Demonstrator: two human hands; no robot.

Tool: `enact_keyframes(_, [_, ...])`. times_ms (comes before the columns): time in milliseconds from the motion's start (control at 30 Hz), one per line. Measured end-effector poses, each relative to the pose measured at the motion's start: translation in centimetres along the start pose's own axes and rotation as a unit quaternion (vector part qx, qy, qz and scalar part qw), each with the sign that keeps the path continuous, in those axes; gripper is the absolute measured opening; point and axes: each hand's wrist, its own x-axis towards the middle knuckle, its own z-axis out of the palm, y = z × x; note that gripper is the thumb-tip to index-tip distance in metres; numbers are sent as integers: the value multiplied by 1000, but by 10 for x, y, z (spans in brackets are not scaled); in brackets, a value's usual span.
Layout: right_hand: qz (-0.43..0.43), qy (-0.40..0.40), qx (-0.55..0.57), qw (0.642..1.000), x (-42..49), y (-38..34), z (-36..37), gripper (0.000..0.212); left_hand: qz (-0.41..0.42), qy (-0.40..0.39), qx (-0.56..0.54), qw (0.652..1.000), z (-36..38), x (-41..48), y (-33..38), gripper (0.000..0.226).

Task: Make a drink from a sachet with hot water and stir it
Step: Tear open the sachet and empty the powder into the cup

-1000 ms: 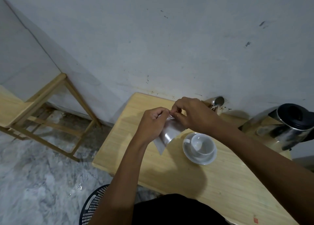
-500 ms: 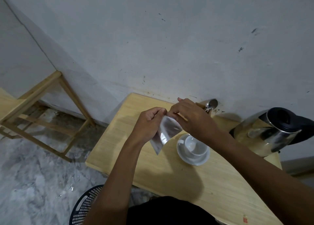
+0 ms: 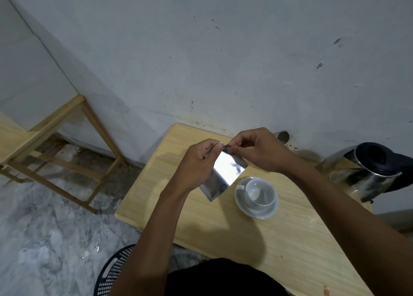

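A shiny silver sachet hangs above the wooden table, pinched at its top edge by both hands. My left hand grips the top left corner, and my right hand grips the top edge right beside it. Just right of the sachet's lower end stands an empty white cup on a white saucer. A steel kettle with a black lid sits at the table's right end. A spoon's bowl shows behind my right hand, its handle hidden.
A grey wall runs right behind the table. A wooden stool frame stands to the left on the marble floor. A black perforated basket sits on the floor at the table's near left edge.
The view has shifted slightly. Both hands stay pinched on the sachet's top edge, and the sachet has tilted so its face catches more light.
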Motion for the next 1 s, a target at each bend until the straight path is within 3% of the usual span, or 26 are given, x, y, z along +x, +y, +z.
enact_keyframes(100, [-24,2,-30,999,0,-2,3,2,-18,-16,5,1000,1,2,-2,21])
enact_keyframes(200, [-34,7,-77,996,-1,-1,8,10,-22,-22,14,999,-2,4,-7,24])
enact_keyframes(300, [-81,50,-127,987,-2,3,16,4,-23,0,-1,1000,-2,7,-12,24])
enact_keyframes(467, [-273,142,-248,919,5,25,35,5,-102,18,-124,987,2,11,-13,23])
enact_keyframes(600, [-345,214,-267,874,3,38,40,7,-95,-3,-159,983,4,12,-13,25])
enact_keyframes(800, [-369,241,-195,876,-10,37,51,12,-98,-12,-136,986,-1,17,-22,27])
enact_keyframes(1000, [-246,287,-85,922,-21,38,59,11,-84,24,-141,986,-7,22,-26,24])
